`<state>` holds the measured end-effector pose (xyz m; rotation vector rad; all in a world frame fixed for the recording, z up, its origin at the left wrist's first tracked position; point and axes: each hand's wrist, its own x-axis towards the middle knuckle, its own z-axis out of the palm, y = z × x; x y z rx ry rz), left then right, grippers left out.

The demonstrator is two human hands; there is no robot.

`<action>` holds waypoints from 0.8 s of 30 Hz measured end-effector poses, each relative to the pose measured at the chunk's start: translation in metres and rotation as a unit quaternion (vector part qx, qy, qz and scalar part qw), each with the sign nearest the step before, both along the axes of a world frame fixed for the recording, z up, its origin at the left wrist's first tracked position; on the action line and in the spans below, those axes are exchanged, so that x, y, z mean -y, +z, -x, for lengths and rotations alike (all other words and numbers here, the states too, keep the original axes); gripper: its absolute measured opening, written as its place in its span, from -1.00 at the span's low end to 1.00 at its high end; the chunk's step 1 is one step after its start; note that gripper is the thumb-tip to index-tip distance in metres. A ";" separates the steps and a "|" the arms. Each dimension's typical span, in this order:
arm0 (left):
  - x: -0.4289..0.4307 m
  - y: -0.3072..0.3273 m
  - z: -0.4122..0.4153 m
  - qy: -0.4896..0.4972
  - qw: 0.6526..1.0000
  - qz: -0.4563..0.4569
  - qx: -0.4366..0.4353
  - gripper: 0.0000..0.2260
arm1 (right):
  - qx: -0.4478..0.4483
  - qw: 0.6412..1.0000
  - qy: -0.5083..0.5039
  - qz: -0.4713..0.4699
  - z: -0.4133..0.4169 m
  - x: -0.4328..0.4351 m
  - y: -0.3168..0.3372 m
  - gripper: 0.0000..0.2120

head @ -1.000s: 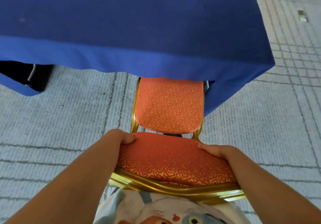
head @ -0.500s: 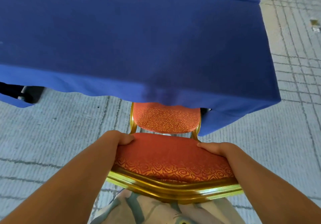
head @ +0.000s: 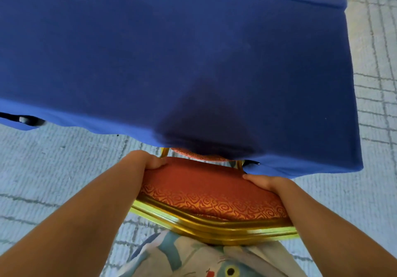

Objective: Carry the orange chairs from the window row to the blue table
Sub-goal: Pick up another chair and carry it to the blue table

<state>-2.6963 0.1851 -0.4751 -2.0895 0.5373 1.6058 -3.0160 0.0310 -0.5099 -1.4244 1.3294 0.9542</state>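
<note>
While both hands, left and right, grip the chair back (seat under table at 12 o'clock), letting go is probably next.

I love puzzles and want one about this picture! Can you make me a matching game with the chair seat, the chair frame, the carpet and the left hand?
Things:
1 chair seat
2 chair frame
3 carpet
4 left hand

Clues:
A grey with lines
B grips the backrest
C mostly hidden under the blue tablecloth
D shiny gold

Pairs: 1-C, 2-D, 3-A, 4-B.
</note>
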 end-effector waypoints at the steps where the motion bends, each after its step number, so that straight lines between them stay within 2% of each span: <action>1: 0.005 0.000 0.000 0.004 1.000 0.001 0.000 -0.28 | -0.005 1.000 0.009 -0.009 -0.002 0.003 0.000 -0.43; 3: 0.012 -0.002 -0.002 -0.002 1.000 0.001 0.002 -0.29 | -0.001 1.000 0.016 -0.016 -0.001 0.010 -0.003 -0.38; 6: 0.017 0.005 -0.006 -0.033 0.999 0.006 0.030 -0.29 | 0.015 1.000 -0.009 -0.004 -0.002 0.017 -0.009 -0.51; 8: 0.018 0.013 -0.008 -0.049 0.998 0.003 0.043 -0.32 | 0.007 0.999 -0.027 -0.018 -0.010 0.017 -0.007 -0.52; 11: 0.011 0.022 -0.009 -0.047 0.998 -0.001 0.038 -0.35 | -0.010 0.999 -0.023 -0.043 -0.015 0.012 -0.010 -0.42; 14: 0.004 0.026 -0.008 -0.051 0.998 0.021 0.038 -0.37 | -0.016 1.000 -0.005 -0.015 -0.013 0.013 -0.022 -0.21; 15: 0.002 0.028 -0.007 -0.051 0.997 0.033 0.042 -0.38 | -0.017 1.000 0.011 0.003 -0.016 0.010 -0.016 -0.20; 18: -0.005 0.034 -0.003 -0.062 0.992 0.089 0.059 -0.40 | 0.021 0.995 0.075 0.064 -0.038 -0.006 0.022 -0.42; 20: -0.007 0.041 0.002 -0.067 0.986 0.133 0.079 -0.42 | 0.061 0.991 0.080 0.091 -0.053 -0.014 0.044 -0.57; 24: -0.018 0.064 0.009 -0.072 0.963 0.227 0.130 -0.53 | 0.122 0.977 0.074 0.157 -0.076 -0.036 0.082 -0.62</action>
